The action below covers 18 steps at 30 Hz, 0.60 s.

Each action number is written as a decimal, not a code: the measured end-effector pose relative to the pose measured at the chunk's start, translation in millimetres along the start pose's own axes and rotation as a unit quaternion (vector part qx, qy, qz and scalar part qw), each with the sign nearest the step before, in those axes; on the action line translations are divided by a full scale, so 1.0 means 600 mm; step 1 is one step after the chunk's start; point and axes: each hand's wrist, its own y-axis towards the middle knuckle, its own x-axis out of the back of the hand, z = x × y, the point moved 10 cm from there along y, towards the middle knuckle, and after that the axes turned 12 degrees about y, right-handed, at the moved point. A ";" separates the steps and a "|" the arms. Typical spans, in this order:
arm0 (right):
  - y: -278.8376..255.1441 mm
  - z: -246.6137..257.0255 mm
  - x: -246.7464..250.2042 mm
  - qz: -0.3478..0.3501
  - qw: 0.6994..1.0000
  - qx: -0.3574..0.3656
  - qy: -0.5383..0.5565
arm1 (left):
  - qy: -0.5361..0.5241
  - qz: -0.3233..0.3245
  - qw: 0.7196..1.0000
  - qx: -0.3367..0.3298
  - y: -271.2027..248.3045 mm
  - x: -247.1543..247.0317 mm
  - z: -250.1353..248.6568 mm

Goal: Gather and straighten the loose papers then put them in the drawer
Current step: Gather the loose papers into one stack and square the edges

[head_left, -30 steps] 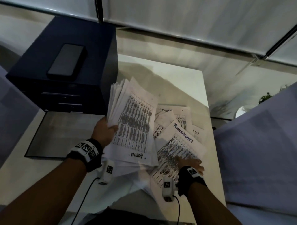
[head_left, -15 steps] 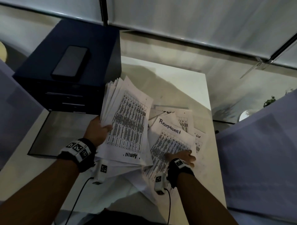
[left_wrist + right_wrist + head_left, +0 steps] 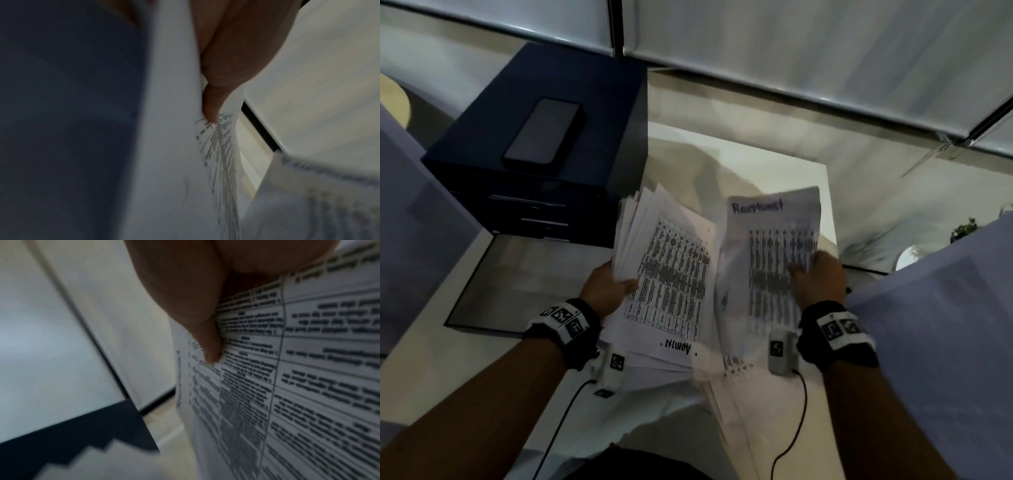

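Left hand (image 3: 604, 291) grips fanned stack (image 3: 667, 270) above table (image 3: 774, 164); right hand (image 3: 816, 279) pinches second sheaf (image 3: 767, 260) just right. Advise: merge sheaves, tap edges on table, square before drawer unit (image 3: 530, 216), far left.

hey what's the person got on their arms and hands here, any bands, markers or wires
Bare forearms, no sleeves or gloves. Each wrist wears a black band with white patches of black square-code markers; the right band matches. A small pale grey camera unit with its own marker sits beside each band, trailing a thin black cable.
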 end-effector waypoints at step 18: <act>0.026 -0.053 -0.220 0.229 0.965 -0.108 0.064 | 0.007 0.066 0.988 0.141 -0.013 -0.083 0.055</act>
